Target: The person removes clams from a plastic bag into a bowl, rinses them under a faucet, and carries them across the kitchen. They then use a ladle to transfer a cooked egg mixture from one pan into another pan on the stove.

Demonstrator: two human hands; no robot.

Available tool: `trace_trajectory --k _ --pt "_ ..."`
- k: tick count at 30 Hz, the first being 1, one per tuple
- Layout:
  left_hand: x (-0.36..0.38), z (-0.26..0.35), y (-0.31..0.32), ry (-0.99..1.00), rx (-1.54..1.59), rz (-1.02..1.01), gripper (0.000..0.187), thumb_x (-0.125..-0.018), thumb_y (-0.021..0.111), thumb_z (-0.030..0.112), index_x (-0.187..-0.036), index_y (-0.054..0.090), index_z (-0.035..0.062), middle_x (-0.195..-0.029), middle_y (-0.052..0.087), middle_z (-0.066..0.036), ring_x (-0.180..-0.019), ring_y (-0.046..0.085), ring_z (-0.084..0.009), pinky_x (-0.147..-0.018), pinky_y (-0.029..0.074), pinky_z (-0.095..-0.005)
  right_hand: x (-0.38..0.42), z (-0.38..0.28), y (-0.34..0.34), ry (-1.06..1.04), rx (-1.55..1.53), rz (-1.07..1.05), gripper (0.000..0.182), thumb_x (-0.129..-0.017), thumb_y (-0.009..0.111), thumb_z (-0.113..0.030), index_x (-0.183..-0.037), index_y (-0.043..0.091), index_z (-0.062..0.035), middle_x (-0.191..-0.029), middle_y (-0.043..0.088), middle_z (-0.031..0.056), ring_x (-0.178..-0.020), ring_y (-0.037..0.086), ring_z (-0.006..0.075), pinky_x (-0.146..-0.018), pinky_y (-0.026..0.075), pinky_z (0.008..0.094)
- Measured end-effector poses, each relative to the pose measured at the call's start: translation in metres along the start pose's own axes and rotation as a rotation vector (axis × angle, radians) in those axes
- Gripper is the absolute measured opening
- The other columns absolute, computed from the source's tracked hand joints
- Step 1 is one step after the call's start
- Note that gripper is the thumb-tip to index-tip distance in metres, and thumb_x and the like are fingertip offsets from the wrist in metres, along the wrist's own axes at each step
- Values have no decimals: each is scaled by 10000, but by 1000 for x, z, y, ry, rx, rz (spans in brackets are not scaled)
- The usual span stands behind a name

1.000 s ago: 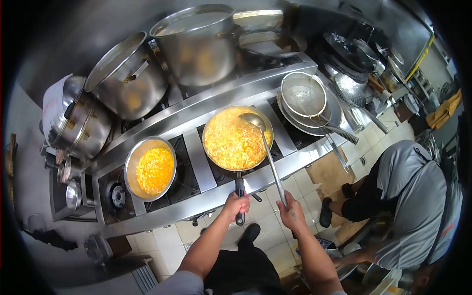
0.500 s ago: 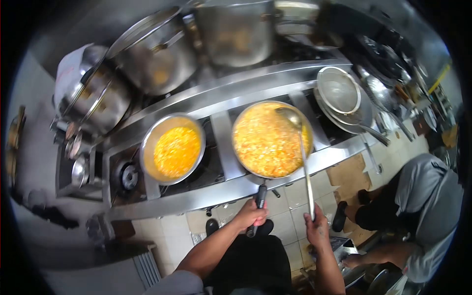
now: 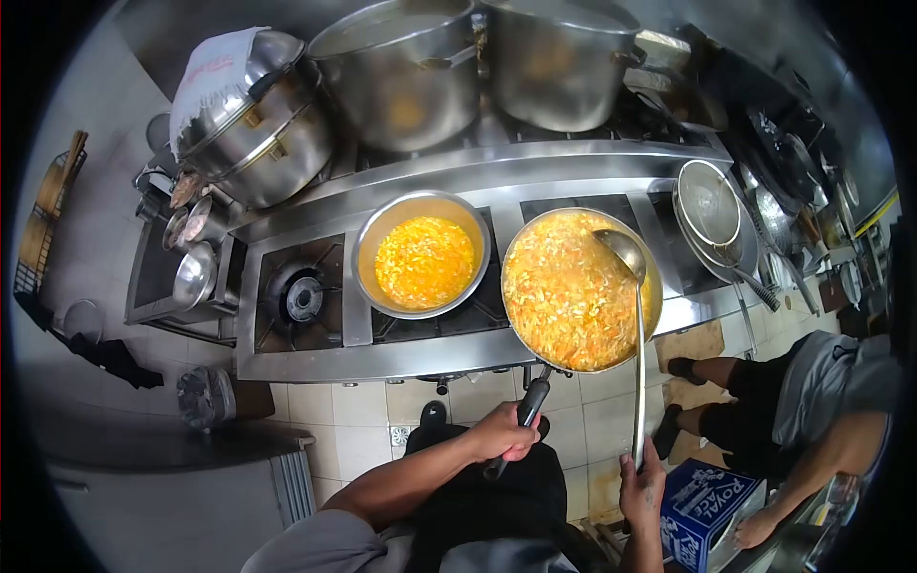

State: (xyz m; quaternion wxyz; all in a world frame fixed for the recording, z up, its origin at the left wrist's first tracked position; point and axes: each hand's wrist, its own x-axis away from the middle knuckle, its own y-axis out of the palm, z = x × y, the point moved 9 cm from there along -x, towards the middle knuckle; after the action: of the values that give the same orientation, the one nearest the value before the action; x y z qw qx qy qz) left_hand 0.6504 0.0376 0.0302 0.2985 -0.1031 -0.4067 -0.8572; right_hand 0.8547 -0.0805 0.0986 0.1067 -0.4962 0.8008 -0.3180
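The left hand (image 3: 501,435) has its fingers wrapped tight around the black handle of the big round metal pan (image 3: 580,288). The pan is full of yellow-orange food, up past the fingers on the steel stove worktop (image 3: 315,361). The right hand (image 3: 642,485) grips the end of the long silver ladle (image 3: 626,253), whose bowl rests at the pan's far edge. The food looks mixed and cooked but is still in the pan. A smaller round metal pan of yellow food (image 3: 422,255) sits just left of it.

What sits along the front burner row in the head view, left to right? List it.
Bare burner → steel bowl of yellow food → frying pan with the ladle at its right edge → stacked strainers.
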Motion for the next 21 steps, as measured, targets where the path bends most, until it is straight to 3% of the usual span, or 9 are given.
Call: trace_trajectory --k 3,7,11,14,21 --pt "30 14 0 -1 4 -25 162 -831 559 -23 -850 415 50 -538 390 -9 -393 395 -94 -368 295 -249 21 -26 0 125 -9 -28 399 -892 575 -33 -1270 494 66 -829 597 161 -718 552 155 -707 479 307" --pt "70 43 -5 5 0 -33 162 -832 560 -23 -849 415 48 -527 384 -7 -393 396 -97 -368 291 -249 41 -61 9 127 44 -22 411 -907 573 -52 -1281 477 88 -814 600 150 -712 545 142 -683 474 293" --pt "108 65 -34 3 -11 -19 175 -841 572 -21 -856 414 54 -531 386 -2 -396 396 -94 -372 293 -246 52 -99 43 104 -92 -33 410 -939 562 -102 -1289 466 88 -752 579 69 -680 511 126 -621 445 279" --pt "138 87 -65 51 -11 41 168 -852 576 -10 -865 426 64 -546 396 6 -399 398 -85 -373 303 -241 54 -140 80 80 -156 -110 360 -944 557 -124 -1265 500 31 -751 517 42 -666 458 102 -601 416 257" --pt "186 124 -141 91 -99 175 166 -806 569 -11 -860 439 76 -556 416 4 -396 421 -97 -384 317 -251 44 -160 181 -6 -300 -121 386 -939 561 -148 -1284 502 14 -807 573 57 -718 506 119 -670 449 281"
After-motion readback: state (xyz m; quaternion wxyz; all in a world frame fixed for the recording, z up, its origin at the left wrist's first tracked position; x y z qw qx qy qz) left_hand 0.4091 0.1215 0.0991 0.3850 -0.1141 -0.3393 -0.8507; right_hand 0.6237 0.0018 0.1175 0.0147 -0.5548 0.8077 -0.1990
